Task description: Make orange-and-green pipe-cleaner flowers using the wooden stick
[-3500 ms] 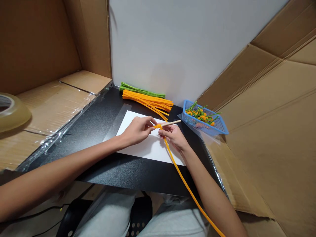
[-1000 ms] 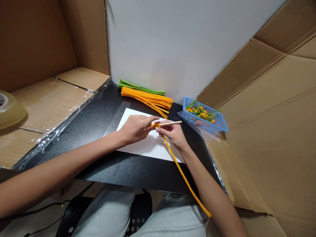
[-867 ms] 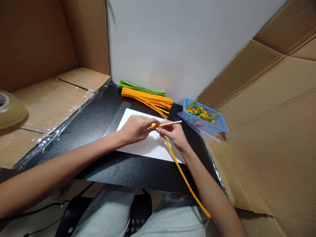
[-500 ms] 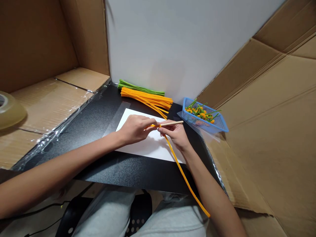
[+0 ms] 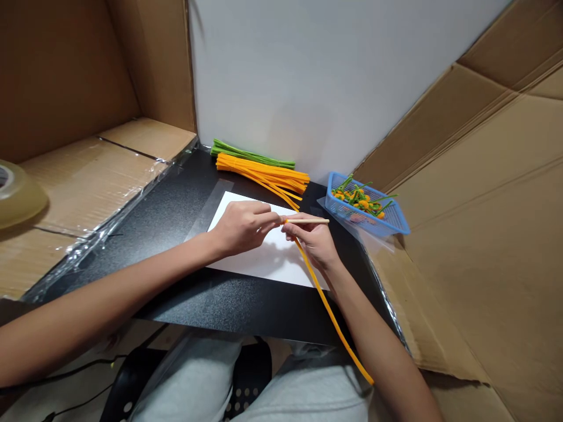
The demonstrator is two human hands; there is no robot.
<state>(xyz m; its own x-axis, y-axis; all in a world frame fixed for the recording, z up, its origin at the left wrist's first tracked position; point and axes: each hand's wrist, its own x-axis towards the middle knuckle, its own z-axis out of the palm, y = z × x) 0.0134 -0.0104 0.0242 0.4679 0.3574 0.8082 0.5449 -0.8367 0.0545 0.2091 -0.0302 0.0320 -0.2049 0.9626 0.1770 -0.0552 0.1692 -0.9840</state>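
Note:
My left hand (image 5: 248, 227) is closed around one end of a thin wooden stick (image 5: 310, 221), its fingertips meeting those of my right hand. A bit of orange winding shows on the stick between the two hands. With thumb and fingers, my right hand (image 5: 314, 237) pinches an orange pipe cleaner (image 5: 328, 305) close to the stick. The pipe cleaner's long tail hangs down past my right wrist, over the table's front edge. Beneath both hands lies a white sheet of paper (image 5: 246, 264). My left fingers hide the stick's left end.
Behind the paper lie bundles of orange pipe cleaners (image 5: 264, 173) and green pipe cleaners (image 5: 250, 153). A blue basket (image 5: 399, 223) at the right holds small orange-and-green pieces. Cardboard walls (image 5: 475, 193) flank the black table (image 5: 211, 299). A tape roll (image 5: 26, 199) sits far left.
My left fingers have closed in toward my right fingertips, covering most of the orange winding that showed on the stick before. The view has shifted slightly.

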